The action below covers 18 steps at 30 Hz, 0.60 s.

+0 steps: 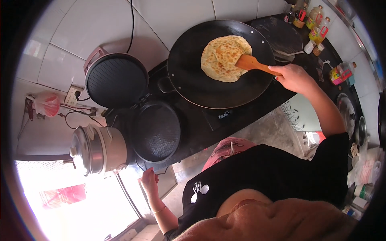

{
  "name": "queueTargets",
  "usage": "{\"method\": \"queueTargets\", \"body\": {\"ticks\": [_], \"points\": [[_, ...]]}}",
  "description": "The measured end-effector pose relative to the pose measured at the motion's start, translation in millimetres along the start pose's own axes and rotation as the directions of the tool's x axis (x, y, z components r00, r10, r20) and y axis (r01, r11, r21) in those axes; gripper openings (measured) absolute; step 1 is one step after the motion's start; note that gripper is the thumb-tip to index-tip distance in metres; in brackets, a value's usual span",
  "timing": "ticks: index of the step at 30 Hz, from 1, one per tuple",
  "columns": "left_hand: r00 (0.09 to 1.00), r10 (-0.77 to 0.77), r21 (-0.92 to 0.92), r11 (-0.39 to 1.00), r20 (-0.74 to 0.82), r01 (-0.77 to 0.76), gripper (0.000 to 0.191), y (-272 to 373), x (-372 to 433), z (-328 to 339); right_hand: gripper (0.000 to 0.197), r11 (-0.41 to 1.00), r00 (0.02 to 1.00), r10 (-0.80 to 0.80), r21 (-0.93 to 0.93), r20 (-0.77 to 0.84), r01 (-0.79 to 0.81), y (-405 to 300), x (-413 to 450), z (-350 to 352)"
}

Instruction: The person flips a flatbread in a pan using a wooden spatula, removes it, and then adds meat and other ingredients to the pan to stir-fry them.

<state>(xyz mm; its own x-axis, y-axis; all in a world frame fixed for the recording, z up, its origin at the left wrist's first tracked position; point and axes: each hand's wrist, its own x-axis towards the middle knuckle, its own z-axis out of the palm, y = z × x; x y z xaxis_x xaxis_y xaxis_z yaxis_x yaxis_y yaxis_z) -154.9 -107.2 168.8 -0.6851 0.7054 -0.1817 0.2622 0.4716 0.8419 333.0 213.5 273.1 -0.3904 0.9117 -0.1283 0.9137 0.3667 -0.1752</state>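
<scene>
A browned flatbread (221, 60) lies in a large black wok (211, 93). My right hand (294, 77) grips the handle of a wooden spatula (250, 62), whose blade rests against the flatbread's right part. Below the lower plate of an opened electric griddle (156, 132) is my left hand (150, 178), near a dark cord by the counter's edge. The fingers of that hand are curled; whether they hold anything is hard to tell. The griddle's ridged lid (117, 79) stands raised, left of the wok.
A rice cooker (113, 150) stands left of the griddle. Oil bottles (319, 31) and small jars (309, 47) are at the back right. Another bottle (340, 73) and a metal pot lid (346, 113) are at the right. A wall socket (73, 96) with cords is at the left.
</scene>
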Motion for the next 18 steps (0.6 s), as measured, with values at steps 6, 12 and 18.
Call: {"method": "queueTargets", "body": {"ticks": [6, 12, 18], "points": [[0.999, 0.007, -0.036, 0.999, 0.047, -0.005, 0.016, -6.0, 12.7, -5.3, 0.034, 0.995, 0.999, 0.019, -0.102, -0.030, -0.022, -5.2, 36.4, 19.8], [0.998, -0.023, -0.058, 0.998, 0.059, 0.027, 0.016, -53.9, 21.6, -33.0, 0.034, 0.993, 0.997, 0.055, -0.098, -0.054, -0.060, -43.5, 90.8, 28.2], [0.998, -0.059, -0.082, 0.995, -0.021, 0.057, 0.016, -86.3, 25.9, -63.2, 0.040, 0.986, 0.993, 0.116, 0.125, -0.020, -0.112, -94.8, 102.0, 27.3]]}}
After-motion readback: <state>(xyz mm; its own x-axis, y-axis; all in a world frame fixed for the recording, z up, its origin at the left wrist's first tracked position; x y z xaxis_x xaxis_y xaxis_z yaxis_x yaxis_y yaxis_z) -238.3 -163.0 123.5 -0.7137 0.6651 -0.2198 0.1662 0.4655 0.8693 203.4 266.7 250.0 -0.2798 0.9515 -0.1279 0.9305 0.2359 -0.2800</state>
